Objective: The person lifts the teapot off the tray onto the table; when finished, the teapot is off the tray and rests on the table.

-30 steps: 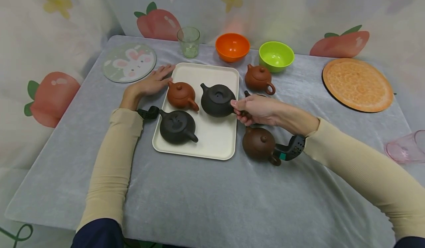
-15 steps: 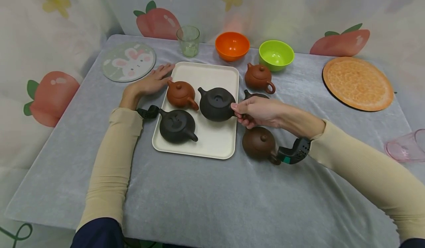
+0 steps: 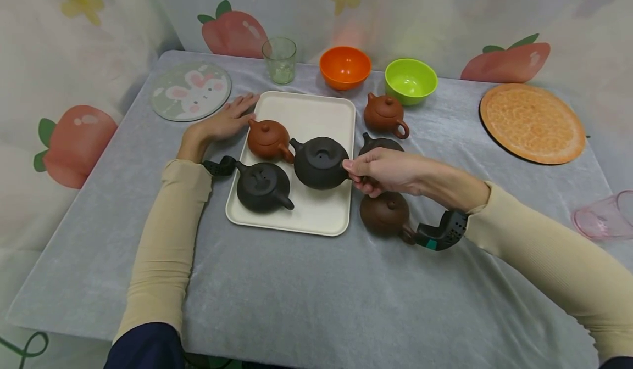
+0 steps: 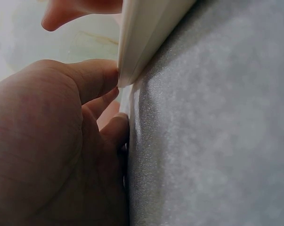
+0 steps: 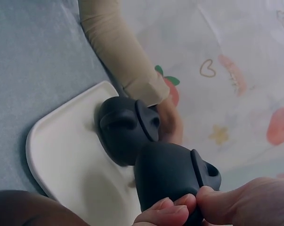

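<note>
Pinching the handle of a black teapot (image 3: 318, 162), right hand (image 3: 383, 169) has thumb and fingers curled round it; right wrist view shows the fingertips (image 5: 172, 209) meeting on the handle; whether the pot sits on the cream tray (image 3: 316, 113) or hovers just above it, cannot tell; it is over the tray's right half, spout pointing left-back.

Left hand (image 3: 227, 121) lies flat with fingers straight at the tray's back-left corner; left wrist view has the thumb (image 4: 92, 80) touching the tray edge (image 4: 146, 33); grip not closed on anything.

2 more pots on the tray: second black teapot (image 3: 262, 185) front-left, orange-brown teapot (image 3: 268, 139) behind it, just beside the held one.

Off the tray on the grey table (image 3: 316, 292): dark brown teapot (image 3: 384, 213) under the right wrist, another dark pot (image 3: 381, 143) behind the hand, reddish teapot (image 3: 384, 114) further back.
</note>
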A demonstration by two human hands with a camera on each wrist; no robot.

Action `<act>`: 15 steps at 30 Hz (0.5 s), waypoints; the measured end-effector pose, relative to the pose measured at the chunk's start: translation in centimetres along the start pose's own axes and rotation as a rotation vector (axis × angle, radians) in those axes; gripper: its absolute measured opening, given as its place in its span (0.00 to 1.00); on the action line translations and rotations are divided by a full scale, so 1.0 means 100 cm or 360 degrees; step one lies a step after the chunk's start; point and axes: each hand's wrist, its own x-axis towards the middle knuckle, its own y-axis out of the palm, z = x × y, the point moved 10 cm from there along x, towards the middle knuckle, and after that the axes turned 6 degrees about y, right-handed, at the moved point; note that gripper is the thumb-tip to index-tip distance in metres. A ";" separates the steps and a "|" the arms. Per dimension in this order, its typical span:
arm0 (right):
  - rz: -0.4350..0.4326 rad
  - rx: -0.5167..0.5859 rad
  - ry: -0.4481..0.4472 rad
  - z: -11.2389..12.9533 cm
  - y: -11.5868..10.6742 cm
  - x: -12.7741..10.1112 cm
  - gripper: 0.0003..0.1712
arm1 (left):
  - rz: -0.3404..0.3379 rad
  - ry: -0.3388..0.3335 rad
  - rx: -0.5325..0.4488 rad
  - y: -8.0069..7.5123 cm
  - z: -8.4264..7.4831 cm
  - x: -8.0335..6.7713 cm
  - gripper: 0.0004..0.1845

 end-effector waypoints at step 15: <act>0.0011 -0.0121 -0.0064 0.000 0.020 -0.013 0.22 | 0.0001 0.0008 -0.0013 0.000 0.000 -0.001 0.34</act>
